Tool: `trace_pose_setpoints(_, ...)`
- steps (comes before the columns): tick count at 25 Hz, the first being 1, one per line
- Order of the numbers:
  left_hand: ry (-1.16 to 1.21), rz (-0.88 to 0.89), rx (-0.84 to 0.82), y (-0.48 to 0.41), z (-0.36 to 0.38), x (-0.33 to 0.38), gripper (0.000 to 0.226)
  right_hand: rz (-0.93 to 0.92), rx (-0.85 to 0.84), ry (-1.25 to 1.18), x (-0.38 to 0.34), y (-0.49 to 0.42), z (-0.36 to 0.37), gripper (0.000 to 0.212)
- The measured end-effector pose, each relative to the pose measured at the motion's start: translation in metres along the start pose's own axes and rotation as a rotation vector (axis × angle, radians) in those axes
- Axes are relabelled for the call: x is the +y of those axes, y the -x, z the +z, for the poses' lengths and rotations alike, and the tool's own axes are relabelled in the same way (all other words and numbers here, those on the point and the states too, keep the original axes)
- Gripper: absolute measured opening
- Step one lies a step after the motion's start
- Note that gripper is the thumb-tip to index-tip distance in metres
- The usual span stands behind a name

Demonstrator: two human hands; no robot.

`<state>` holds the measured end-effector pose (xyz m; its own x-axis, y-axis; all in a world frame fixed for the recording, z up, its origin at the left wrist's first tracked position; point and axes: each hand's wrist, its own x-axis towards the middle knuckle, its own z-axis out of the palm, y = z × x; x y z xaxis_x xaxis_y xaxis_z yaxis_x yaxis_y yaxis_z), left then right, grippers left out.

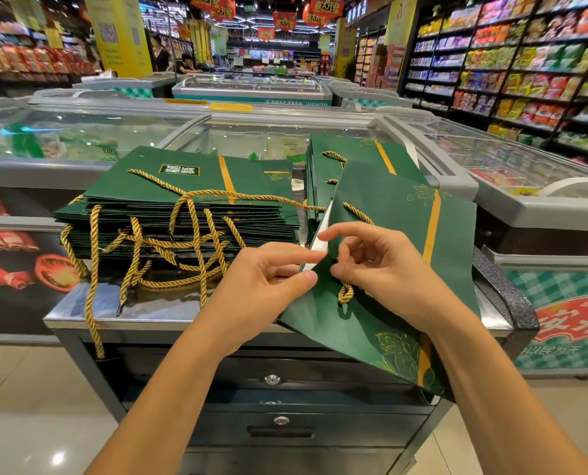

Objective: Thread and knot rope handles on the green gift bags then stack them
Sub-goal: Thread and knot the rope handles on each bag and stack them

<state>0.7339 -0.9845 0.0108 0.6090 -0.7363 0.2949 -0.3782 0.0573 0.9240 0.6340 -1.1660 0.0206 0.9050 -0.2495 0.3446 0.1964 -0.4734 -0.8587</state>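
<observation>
Green paper bag, folded flat, is held tilted over the right end of the counter, its lower corner hanging past the counter's front edge. The left hand pinches the bag's open top edge between thumb and forefinger, the other fingers curled underneath. The right hand works at the hole near that edge: thumb and bent fingers seem to nip the gold rope just above a knot that dangles against the bag's face, while the forefinger sticks out free.

On the left of the counter lies a stack of bags with handles fitted, ropes trailing over the counter's front. A second pile sits at the back of the counter, on the right.

The bag looks light and fairly stiff, though it would likely crease if squeezed mid-panel; the reinforced top edge beside the holes is the safer place to hold. The rope is soft, twisted and probably a bit slick, so gripping close to the knot should give most control when cinching it tight.
</observation>
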Motion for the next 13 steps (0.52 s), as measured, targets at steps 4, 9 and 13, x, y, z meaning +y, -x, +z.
trace_pose_setpoints(4,-0.013,-0.005,0.017,-0.002,0.000,0.001,0.023,0.005,-0.025,0.004,-0.002,0.000,-0.003,0.034)
trace_pose_setpoints(9,0.004,-0.134,0.046,-0.012,0.003,0.004,0.023,-0.029,0.012,0.014,0.000,0.003,0.000,0.031)
trace_pose_setpoints(13,-0.199,-0.094,-0.158,-0.022,-0.002,0.013,0.030,-0.043,-0.003,-0.018,0.002,0.005,-0.001,0.031)
